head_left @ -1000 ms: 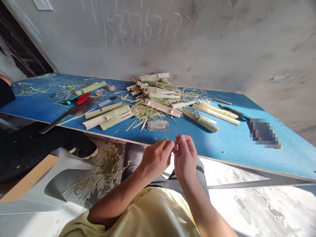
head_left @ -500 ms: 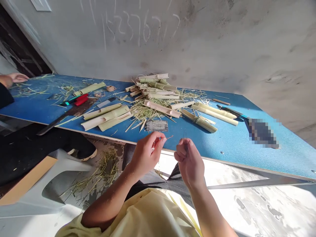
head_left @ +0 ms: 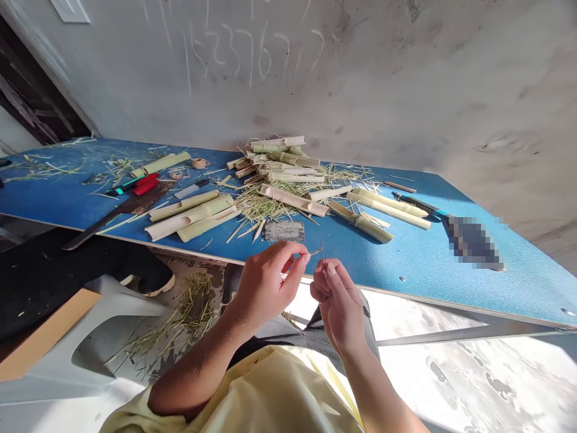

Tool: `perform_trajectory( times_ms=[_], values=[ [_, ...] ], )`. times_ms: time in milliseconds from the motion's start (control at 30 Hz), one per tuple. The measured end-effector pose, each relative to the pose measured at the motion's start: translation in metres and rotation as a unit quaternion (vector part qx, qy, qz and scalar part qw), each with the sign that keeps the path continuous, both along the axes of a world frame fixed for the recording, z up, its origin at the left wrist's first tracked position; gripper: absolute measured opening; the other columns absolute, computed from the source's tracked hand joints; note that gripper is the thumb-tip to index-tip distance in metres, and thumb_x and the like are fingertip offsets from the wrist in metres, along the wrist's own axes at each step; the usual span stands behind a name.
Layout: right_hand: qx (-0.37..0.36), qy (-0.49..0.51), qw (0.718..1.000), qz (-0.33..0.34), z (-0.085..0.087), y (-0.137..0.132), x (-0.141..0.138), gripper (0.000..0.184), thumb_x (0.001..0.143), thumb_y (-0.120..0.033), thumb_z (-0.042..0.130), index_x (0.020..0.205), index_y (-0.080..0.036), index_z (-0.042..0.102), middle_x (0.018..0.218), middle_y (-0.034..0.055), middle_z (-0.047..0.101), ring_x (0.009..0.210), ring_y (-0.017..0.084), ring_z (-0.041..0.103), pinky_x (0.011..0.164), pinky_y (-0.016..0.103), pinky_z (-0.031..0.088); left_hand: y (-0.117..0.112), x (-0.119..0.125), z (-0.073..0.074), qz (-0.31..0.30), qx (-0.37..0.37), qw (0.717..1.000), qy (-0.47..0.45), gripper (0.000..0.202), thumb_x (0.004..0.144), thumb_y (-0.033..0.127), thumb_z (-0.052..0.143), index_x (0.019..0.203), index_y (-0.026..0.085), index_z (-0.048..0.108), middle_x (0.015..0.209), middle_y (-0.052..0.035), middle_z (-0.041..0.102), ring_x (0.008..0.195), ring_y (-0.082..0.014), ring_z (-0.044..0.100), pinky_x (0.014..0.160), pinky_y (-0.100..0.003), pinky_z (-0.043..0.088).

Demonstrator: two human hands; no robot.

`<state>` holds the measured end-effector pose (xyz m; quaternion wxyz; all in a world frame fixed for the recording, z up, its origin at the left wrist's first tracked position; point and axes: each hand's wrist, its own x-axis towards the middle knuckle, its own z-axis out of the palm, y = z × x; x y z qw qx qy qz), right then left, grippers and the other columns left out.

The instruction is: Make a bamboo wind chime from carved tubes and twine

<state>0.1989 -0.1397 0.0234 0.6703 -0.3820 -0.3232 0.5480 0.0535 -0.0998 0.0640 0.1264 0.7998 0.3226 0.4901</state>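
My left hand (head_left: 273, 279) is closed in a pinch on a thin brownish string (head_left: 316, 251), whose short end points right. My right hand (head_left: 340, 300) closes round a thin dark wire (head_left: 323, 254) that sticks up from the fingers and looks like a narrow loop. String tip and wire almost meet; whether one passes through the other I cannot tell. Both hands are just off the front edge of the blue table (head_left: 469, 294). Beyond them lies a grey rectangular block (head_left: 284, 231), perhaps a sharpening stone.
Split bamboo pieces (head_left: 293, 199) and shavings are heaped mid-table. A long-bladed tool (head_left: 99, 224) and a red handle (head_left: 145, 184) lie left; a dark, partly pixelated tool (head_left: 473, 240) lies right. A grey stool (head_left: 121, 300) and someone's dark-clothed leg (head_left: 90, 264) are at lower left.
My right hand has moved left, bringing the wire up to the string tip in my left hand. Another person's hand at the far left has gone from view.
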Motion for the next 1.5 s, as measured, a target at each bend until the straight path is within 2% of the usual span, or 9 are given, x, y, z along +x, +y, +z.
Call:
perform_trajectory(
  times_ms=[167, 500, 700, 967, 1167, 1400, 1500],
  values=[
    [0.002, -0.027, 0.998, -0.049, -0.0018, 0.0009, -0.0013, 0.046, 0.082, -0.062, 0.083, 0.086, -0.021, 0.063, 0.067, -0.0058, 0.032, 0.060, 0.009, 0.023, 0.053, 0.019, 0.025, -0.0038, -0.0025, -0.0011, 0.003, 0.007, 1.000, 0.001, 0.007, 0.104, 0.018, 0.058, 0.102, 0.019, 0.064, 0.088, 0.0001, 0.074, 0.076, -0.0097, 0.069, 0.067, -0.019, 0.049],
    [0.013, -0.123, 0.987, -0.098, -0.0030, -0.0015, -0.0065, 0.052, 0.084, -0.071, 0.076, 0.086, -0.022, 0.061, 0.070, -0.0047, 0.037, 0.061, 0.010, 0.029, 0.054, 0.024, 0.027, -0.0031, -0.0023, -0.0029, 0.017, 0.026, 0.999, 0.017, 0.006, 0.104, 0.017, 0.058, 0.102, 0.019, 0.063, 0.090, -0.0007, 0.075, 0.079, -0.0110, 0.070, 0.068, -0.021, 0.050],
    [0.015, -0.156, 0.983, -0.090, -0.0015, -0.0018, -0.0056, 0.050, 0.086, -0.070, 0.074, 0.088, -0.022, 0.061, 0.071, -0.0041, 0.038, 0.062, 0.011, 0.030, 0.054, 0.025, 0.026, -0.0031, -0.0028, -0.0027, 0.016, 0.030, 0.999, 0.017, 0.005, 0.104, 0.016, 0.059, 0.103, 0.019, 0.063, 0.091, -0.0010, 0.075, 0.078, -0.0109, 0.070, 0.067, -0.020, 0.050],
    [-0.020, -0.058, 0.998, -0.021, -0.0035, 0.0037, -0.0028, 0.053, 0.085, -0.070, 0.073, 0.082, -0.021, 0.056, 0.063, -0.0078, 0.024, 0.056, 0.009, 0.016, 0.048, 0.022, 0.018, -0.0080, -0.0064, -0.0030, 0.013, 0.031, 0.999, 0.034, 0.007, 0.105, 0.018, 0.057, 0.102, 0.019, 0.063, 0.089, -0.0007, 0.074, 0.075, -0.0113, 0.069, 0.068, -0.021, 0.050],
    [-0.039, -0.034, 0.998, 0.033, -0.0031, 0.0021, -0.0002, 0.049, 0.087, -0.067, 0.073, 0.082, -0.021, 0.054, 0.063, -0.0083, 0.021, 0.055, 0.008, 0.012, 0.047, 0.021, 0.014, -0.0076, -0.0072, -0.0038, 0.001, 0.017, 0.998, 0.058, 0.008, 0.106, 0.019, 0.055, 0.103, 0.020, 0.063, 0.089, -0.0008, 0.074, 0.076, -0.0124, 0.069, 0.068, -0.021, 0.050],
    [-0.019, -0.069, 0.997, 0.009, 0.0015, -0.0014, -0.0046, 0.055, 0.086, -0.069, 0.073, 0.076, -0.022, 0.045, 0.063, -0.0073, 0.026, 0.056, 0.009, 0.015, 0.047, 0.023, 0.018, -0.0056, -0.0071, -0.0049, 0.019, 0.028, 0.996, 0.077, 0.007, 0.105, 0.019, 0.057, 0.102, 0.019, 0.063, 0.089, -0.0002, 0.074, 0.075, -0.0123, 0.069, 0.070, -0.023, 0.049],
    [-0.015, -0.111, 0.993, -0.028, 0.0004, -0.0021, -0.0065, 0.055, 0.086, -0.071, 0.072, 0.078, -0.022, 0.050, 0.064, -0.0065, 0.028, 0.058, 0.010, 0.018, 0.050, 0.024, 0.020, -0.0056, -0.0073, -0.0053, 0.024, 0.032, 0.996, 0.078, 0.007, 0.106, 0.019, 0.057, 0.102, 0.019, 0.063, 0.089, -0.0005, 0.074, 0.075, -0.0122, 0.069, 0.071, -0.023, 0.049]
  ],
)
